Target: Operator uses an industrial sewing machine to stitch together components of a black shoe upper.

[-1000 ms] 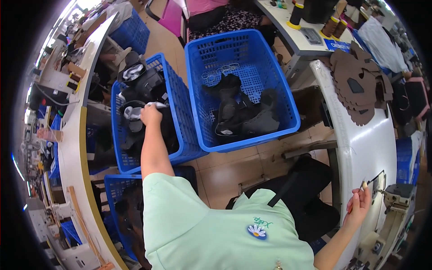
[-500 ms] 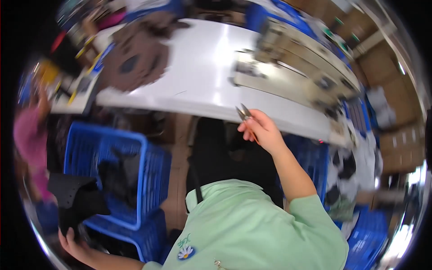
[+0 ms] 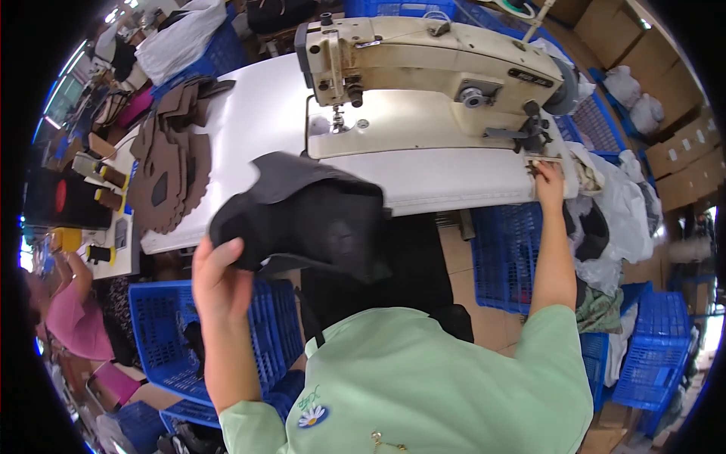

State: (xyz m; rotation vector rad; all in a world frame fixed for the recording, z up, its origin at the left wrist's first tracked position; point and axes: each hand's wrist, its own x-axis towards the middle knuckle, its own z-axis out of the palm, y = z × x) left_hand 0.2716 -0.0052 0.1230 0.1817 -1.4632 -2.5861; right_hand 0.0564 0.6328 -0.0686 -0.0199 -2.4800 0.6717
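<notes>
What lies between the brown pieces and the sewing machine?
White tabletop, in the head view; the black piece in the left hand overlaps its near edge.

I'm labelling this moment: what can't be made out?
In the head view:
Some fingertips of the left hand: hidden behind the black piece.
Whether the right hand holds anything: too small, covered by its fingers.
Part of the blue basket, lower left: hidden by the left forearm.
</notes>
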